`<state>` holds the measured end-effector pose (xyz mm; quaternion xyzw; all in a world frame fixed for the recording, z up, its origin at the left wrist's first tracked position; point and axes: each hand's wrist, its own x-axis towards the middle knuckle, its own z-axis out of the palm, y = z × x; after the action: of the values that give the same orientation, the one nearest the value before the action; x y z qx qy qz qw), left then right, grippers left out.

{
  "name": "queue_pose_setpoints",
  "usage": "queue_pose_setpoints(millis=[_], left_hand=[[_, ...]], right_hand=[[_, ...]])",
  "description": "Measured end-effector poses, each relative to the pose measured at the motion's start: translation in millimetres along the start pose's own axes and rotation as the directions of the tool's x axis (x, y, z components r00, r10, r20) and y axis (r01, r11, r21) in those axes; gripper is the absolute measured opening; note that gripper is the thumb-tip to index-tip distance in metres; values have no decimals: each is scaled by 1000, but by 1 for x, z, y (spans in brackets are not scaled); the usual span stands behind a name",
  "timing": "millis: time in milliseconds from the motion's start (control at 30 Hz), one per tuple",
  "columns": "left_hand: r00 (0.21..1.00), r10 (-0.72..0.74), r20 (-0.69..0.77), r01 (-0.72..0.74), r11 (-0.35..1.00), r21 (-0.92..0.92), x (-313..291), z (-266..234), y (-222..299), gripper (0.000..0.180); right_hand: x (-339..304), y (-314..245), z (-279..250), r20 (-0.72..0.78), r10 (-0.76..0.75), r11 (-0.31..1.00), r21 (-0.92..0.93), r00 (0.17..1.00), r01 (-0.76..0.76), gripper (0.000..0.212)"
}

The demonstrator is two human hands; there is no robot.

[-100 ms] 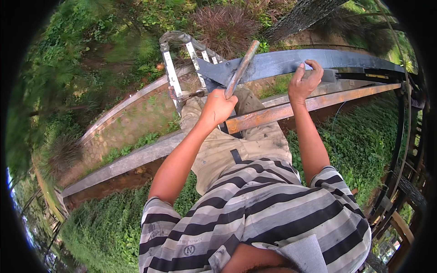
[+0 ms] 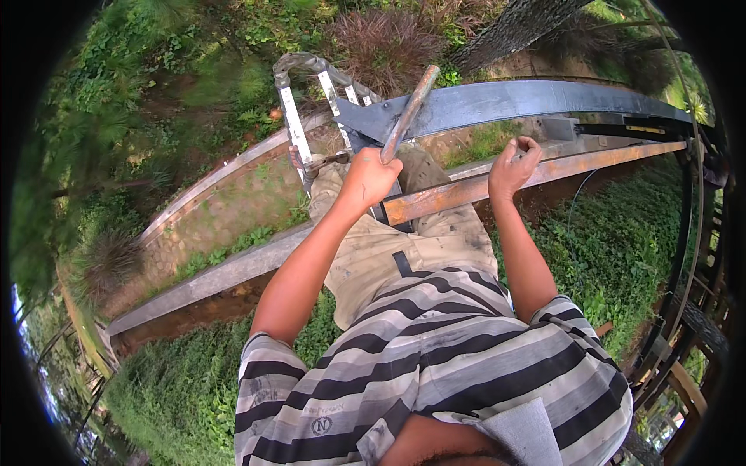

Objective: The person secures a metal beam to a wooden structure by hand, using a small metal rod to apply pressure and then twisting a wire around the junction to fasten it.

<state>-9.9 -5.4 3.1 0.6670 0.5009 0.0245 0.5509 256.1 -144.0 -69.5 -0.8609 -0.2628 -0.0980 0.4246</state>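
Note:
My left hand (image 2: 368, 180) is closed around the lower end of a rusty metal rod (image 2: 409, 115). The rod slants up and to the right, crossing in front of the near end of a dark painted steel beam (image 2: 497, 105). Its lowest part is hidden in my fist. My right hand (image 2: 514, 167) hangs over a rusty steel beam (image 2: 458, 194), fingers loosely curled with a gap to the thumb, and nothing shows in it. Whether it touches that beam I cannot tell.
A ladder (image 2: 294, 128) with pale side rails stands beyond my left hand. Below run a concrete curb (image 2: 210, 276) and a stone path (image 2: 221, 221), with green plants (image 2: 622, 241) around. A tree trunk (image 2: 521, 31) rises at the far side. Dark metal framework (image 2: 688, 225) stands at right.
My right hand has dropped back toward me, from in front of the dark beam to over the rusty one. My left hand and the rod have barely shifted.

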Motion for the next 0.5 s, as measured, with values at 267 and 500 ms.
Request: queue_pose_setpoints(millis=[267, 500], left_hand=[[1000, 10, -14, -10, 999, -38, 2, 9, 2, 36], [1000, 6, -23, -7, 999, -49, -3, 9, 7, 35]], right_hand=[[-42, -8, -2, 810, -132, 857, -196, 572, 477, 30], [-92, -70, 22, 918, 96, 842, -281, 384, 461, 54]])
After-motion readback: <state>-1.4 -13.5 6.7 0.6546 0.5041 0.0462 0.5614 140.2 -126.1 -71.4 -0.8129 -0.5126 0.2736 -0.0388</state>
